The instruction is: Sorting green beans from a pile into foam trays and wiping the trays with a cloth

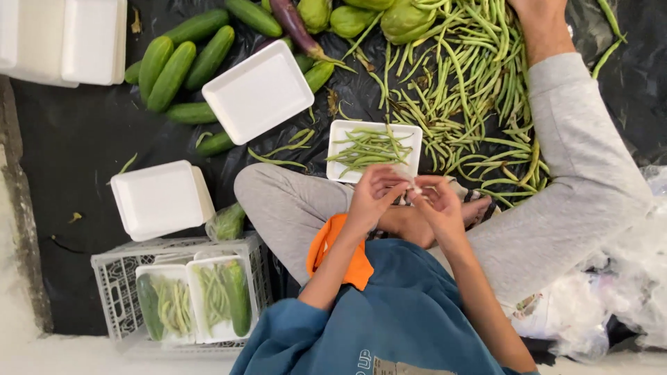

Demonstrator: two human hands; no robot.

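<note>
I sit cross-legged on black sheeting. My left hand (374, 192) and my right hand (435, 200) meet in front of me, fingertips pinching one small pale thing (415, 186) between them; what it is I cannot tell. Just beyond my hands lies a white foam tray (339, 149) holding several green beans (368, 147). A big heap of loose green beans (458, 90) spreads to the right of it, by my outstretched leg.
An upside-down foam tray (257, 92), a stack of trays (161, 198) and more trays (66, 38) lie to the left. Cucumbers (182, 66), an aubergine (295, 26) and chayotes (403, 17) sit farther off. A white crate (111, 281) holds wrapped vegetable trays (222, 298). Plastic bags (625, 278) lie at right.
</note>
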